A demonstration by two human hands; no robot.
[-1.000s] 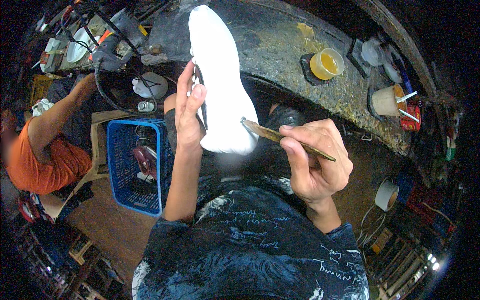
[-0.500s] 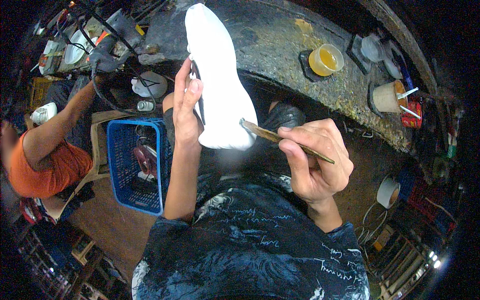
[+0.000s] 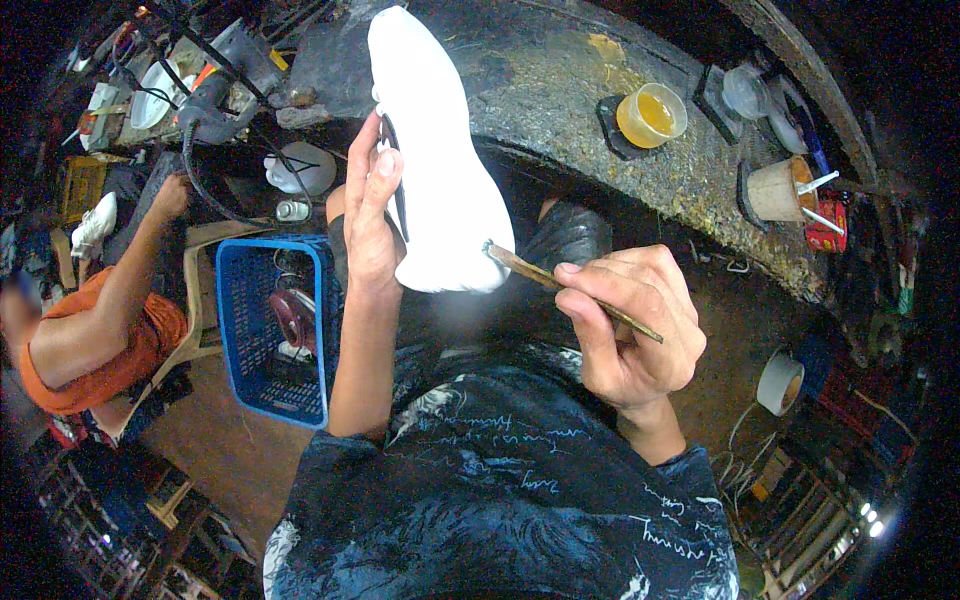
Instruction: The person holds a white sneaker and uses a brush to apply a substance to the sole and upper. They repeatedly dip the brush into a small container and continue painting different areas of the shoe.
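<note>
blue crate point(image 3: 250, 330) sits low left, a seated person in orange point(image 3: 95, 345) beside it; yellow-filled cup point(image 3: 652, 113) rests on the grimy curved bench point(image 3: 560, 110).

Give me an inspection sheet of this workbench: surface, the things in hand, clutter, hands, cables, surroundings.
Surface: curved, grimy bench, stained yellowish.
Job's things: white shoe sole held up; thin brush, tip touching the sole's lower end.
Clutter: cup of yellow liquid; paper cup with sticks; tape roll.
Hands: left hand grips the sole's edge; right hand holds the brush.
Cables: black hose at upper left.
Surroundings: blue basket on the floor; a co-worker in an orange shirt at left.
</note>
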